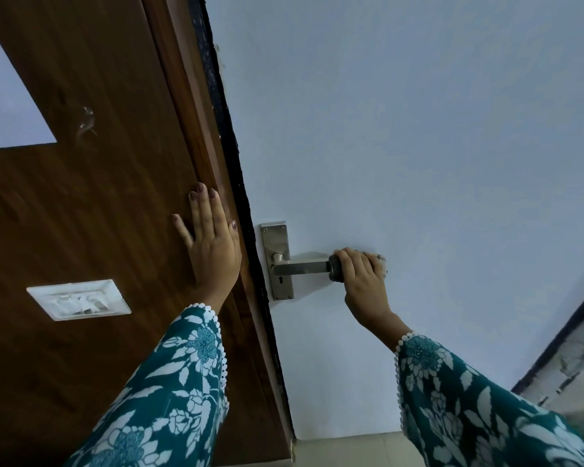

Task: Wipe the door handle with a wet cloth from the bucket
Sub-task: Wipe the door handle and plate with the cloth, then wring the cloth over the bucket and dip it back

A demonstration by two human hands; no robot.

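Right hand gripping cloth on door handle — left hand flat

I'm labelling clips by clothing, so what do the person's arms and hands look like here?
Both arms wear loose teal sleeves with a white floral print, each cuff edged in small white scalloped trim. The left sleeve and right sleeve match. The left hand has dark polished nails; the right hand is bare, with no rings or watch showing.

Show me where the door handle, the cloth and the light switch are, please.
door handle (300, 266): head view, on the bare metal lever.
cloth (335, 268): head view, on the dark bunched end beside the fingers.
light switch (78, 299): head view, on the white plate's middle.
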